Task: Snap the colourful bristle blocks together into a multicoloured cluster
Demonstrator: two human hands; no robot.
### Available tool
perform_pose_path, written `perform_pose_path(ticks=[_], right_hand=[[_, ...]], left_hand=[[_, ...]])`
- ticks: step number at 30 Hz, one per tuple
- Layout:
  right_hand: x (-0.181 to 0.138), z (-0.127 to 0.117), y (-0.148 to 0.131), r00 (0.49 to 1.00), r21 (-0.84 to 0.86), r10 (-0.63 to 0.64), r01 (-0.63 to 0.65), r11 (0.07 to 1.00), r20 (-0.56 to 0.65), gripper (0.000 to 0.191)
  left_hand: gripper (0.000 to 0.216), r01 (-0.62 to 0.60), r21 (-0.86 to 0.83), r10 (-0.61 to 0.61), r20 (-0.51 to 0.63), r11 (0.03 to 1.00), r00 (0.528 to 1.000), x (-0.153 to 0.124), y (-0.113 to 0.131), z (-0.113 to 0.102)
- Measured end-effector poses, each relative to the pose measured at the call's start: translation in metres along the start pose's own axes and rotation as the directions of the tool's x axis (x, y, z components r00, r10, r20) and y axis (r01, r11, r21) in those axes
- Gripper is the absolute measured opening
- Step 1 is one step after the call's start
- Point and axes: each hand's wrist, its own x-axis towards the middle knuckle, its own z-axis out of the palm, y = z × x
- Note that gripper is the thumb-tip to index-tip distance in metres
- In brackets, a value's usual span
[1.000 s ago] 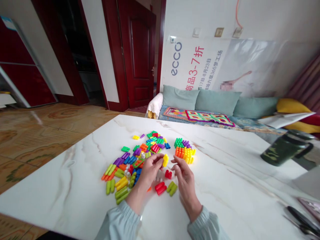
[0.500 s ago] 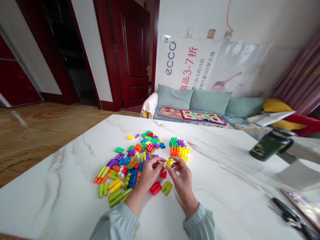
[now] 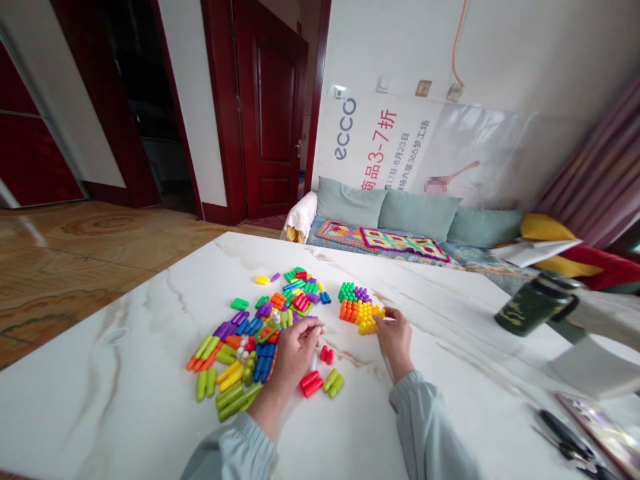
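A person in pale blue-grey sleeves works at a white marble table (image 3: 125, 400), where a flat block panel (image 3: 356, 308) of green, purple, orange and yellow studs is the centrepiece. Nearest the onlooker, well to the near right of the panel, black scissors (image 3: 567, 435) lie by the table's edge. Near-left of the panel lie a red pair (image 3: 311, 384) and a green pair (image 3: 334, 383) of joined pegs, just beside each other, with a small red piece (image 3: 327, 354) between them and the panel. The left hand (image 3: 295, 350) hovers left of that red piece, fingers loosely curled and thumb stretched toward the panel; whether it holds anything cannot be told. The right hand (image 3: 396, 339) rests on the table at the panel's near-right corner, thumb and fingertips pinched on a yellow block (image 3: 369, 325) that touches the panel's yellow rows. Left of the panel sprawls a loose pile (image 3: 250, 330) of multicoloured pegs, reaching up level with the panel's far edge. Well to the panel's right stands a dark camouflage mug (image 3: 534, 307). Beyond the panel and off the table, a sofa (image 3: 420, 217) with grey-green cushions sits under a wall poster (image 3: 385, 143); a dark red door (image 3: 270, 113) stands far left of it.
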Motion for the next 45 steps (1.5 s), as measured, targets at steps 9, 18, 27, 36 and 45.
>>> perform_pose_path(ticks=[9, 18, 27, 36, 45], right_hand=[[-0.002, 0.000, 0.001, 1.000, 0.006, -0.029, 0.029, 1.000, -0.005, 0.047], [-0.002, 0.000, 0.002, 1.000, 0.061, -0.011, 0.013, 0.998, -0.028, 0.043], [-0.036, -0.020, -0.045, 0.992, 0.203, -0.080, 0.099, 0.974, -0.100, 0.041], [-0.091, -0.005, -0.060, 0.912, 0.291, -0.273, 0.184, 0.939, 0.306, 0.034], [-0.094, -0.002, -0.059, 0.730, 0.068, -0.350, 0.387, 0.920, 0.587, 0.032]], left_hand=[[0.022, 0.004, 0.028, -0.004, -0.017, 1.000, 1.000, 0.001, 0.001, 0.000], [0.023, -0.002, 0.061, 0.003, -0.015, 0.998, 1.000, 0.001, -0.002, -0.002], [0.022, -0.021, 0.091, 0.024, -0.034, 0.996, 0.999, 0.001, 0.001, -0.002], [0.020, -0.103, 0.184, 0.121, -0.088, 0.978, 0.989, 0.000, 0.000, -0.006], [0.023, -0.082, 0.773, 0.368, -0.203, 0.629, 0.907, -0.002, 0.009, -0.020]])
